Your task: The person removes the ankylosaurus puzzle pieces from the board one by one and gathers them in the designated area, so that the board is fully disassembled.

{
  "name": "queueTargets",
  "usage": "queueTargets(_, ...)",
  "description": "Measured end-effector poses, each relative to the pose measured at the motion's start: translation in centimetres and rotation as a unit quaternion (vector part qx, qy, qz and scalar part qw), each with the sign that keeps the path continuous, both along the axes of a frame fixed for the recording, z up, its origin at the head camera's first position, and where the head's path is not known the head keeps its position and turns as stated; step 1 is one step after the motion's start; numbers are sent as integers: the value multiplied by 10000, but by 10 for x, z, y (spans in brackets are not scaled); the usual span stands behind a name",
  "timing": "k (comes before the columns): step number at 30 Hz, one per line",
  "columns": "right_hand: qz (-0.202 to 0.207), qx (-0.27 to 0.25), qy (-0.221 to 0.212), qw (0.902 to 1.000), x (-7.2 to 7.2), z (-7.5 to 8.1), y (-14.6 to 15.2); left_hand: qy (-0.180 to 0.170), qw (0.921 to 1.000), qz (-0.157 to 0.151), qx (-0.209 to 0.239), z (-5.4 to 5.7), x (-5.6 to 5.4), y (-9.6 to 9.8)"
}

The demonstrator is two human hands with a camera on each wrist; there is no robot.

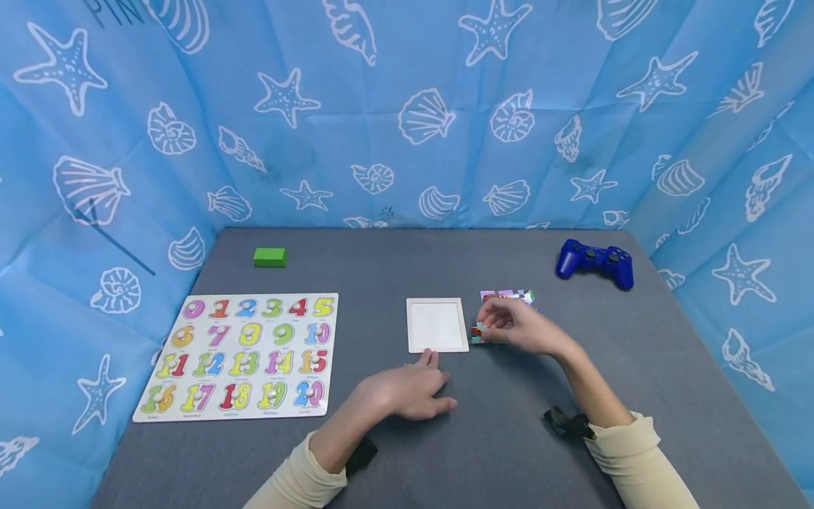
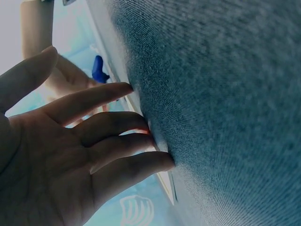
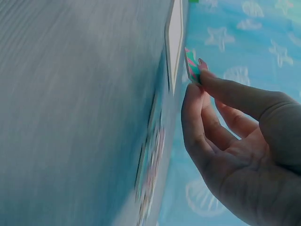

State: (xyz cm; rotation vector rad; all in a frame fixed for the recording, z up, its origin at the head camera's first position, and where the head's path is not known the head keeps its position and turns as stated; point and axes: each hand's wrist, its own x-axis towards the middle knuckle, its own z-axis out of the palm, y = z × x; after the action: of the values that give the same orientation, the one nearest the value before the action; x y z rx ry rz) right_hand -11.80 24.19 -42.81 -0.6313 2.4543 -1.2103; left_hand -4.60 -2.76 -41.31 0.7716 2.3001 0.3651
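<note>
A square pale wooden tray (image 1: 437,326) with a raised rim lies flat at the middle of the table. My left hand (image 1: 410,392) is at its near edge, fingers extended and fingertips down by the rim; the left wrist view shows the fingers (image 2: 134,165) fairly straight, gripping nothing. To the tray's right, my right hand (image 1: 528,326) is raised over several colourful picture puzzle pieces (image 1: 509,294). Between thumb and fingertips it pinches one small puzzle piece (image 3: 192,67), with green and pink print, above the table. The hand partly hides the pieces below it.
On the left lies a white number puzzle board (image 1: 238,357) with knobbed numbers. A green block (image 1: 270,257) sits behind it. At the back right is a blue game controller (image 1: 595,264). A blue curtain with shell prints (image 1: 426,116) stands behind the grey table (image 1: 381,261).
</note>
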Motion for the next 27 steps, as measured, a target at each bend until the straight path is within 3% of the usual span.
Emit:
queueTargets(7, -566, -48, -241, 9981, 10, 11, 49, -140, 9997, 119, 152, 5, 2, -3)
queueTargets(13, -793, 62, -280, 9964, 12, 17, 80, -220, 9991, 125, 341, 5, -2, -10)
queueTargets(20, -799, 248, -565, 9949, 7, 10, 102, -151, 9988, 44, 473, 2, -7, -14)
queueTargets(27, -894, 439, -661, 9928, 2, -1, 106, -116, 9985, -14, 536, 3, -9, -16)
